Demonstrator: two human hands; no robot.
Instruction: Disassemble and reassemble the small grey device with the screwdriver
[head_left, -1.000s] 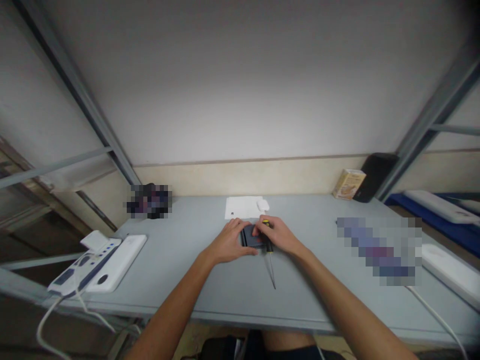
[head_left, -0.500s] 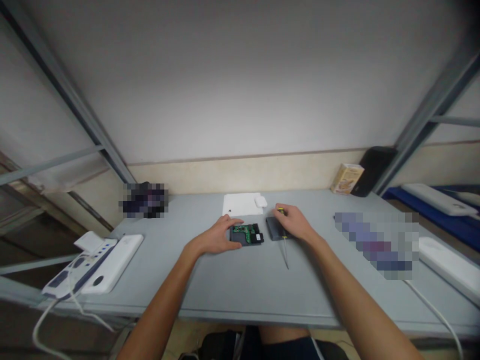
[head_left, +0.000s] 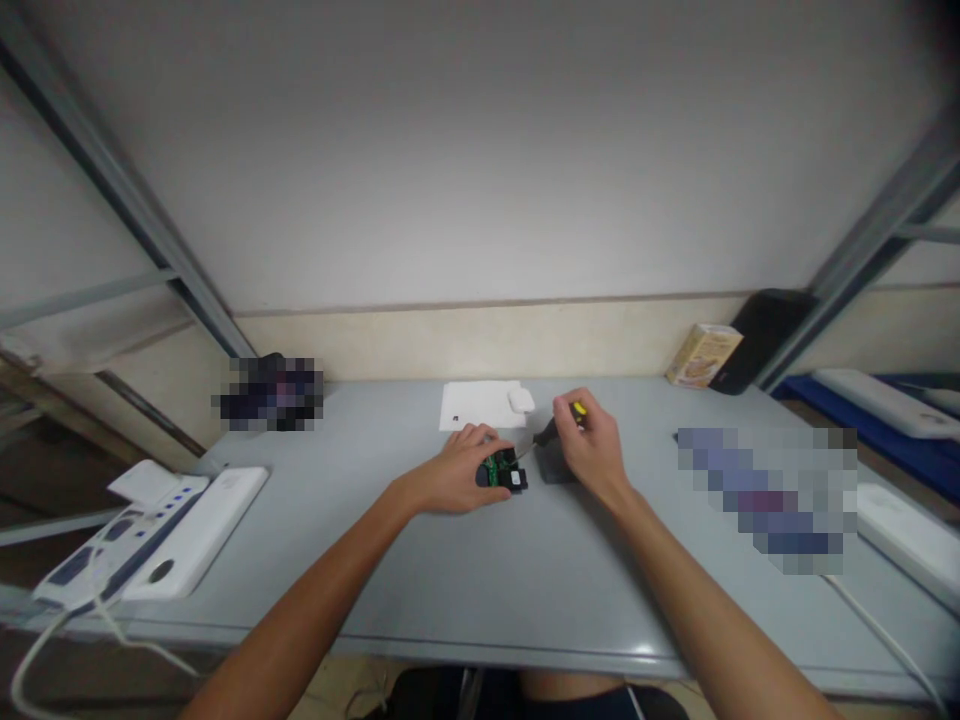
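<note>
My left hand (head_left: pixel 461 472) grips a small dark electronic device with a green circuit board (head_left: pixel 499 467), thumb on the near edge and fingers on the far edge. Between the fingers and thumb of my right hand (head_left: pixel 592 445) is a screwdriver (head_left: pixel 550 433) with a black and yellow handle. Its thin shaft slants left and down, and the tip is at the circuit board; whether it touches a screw is too small to tell. Partly hidden under my right hand, a dark grey cover (head_left: pixel 556 466) lies on the table.
White paper (head_left: pixel 480 408) with a small white case (head_left: pixel 520 401) lies behind my hands. At the left are a power strip (head_left: pixel 124 535) and a white power bank (head_left: pixel 199 535). A yellow box (head_left: pixel 703 356) stands at the back right. Blurred-out items lie on both sides of the grey table (head_left: pixel 480 575).
My right hand has swung the screwdriver from pointing toward me to pointing left at the circuit board. My left hand has shifted right, farther over the device.
</note>
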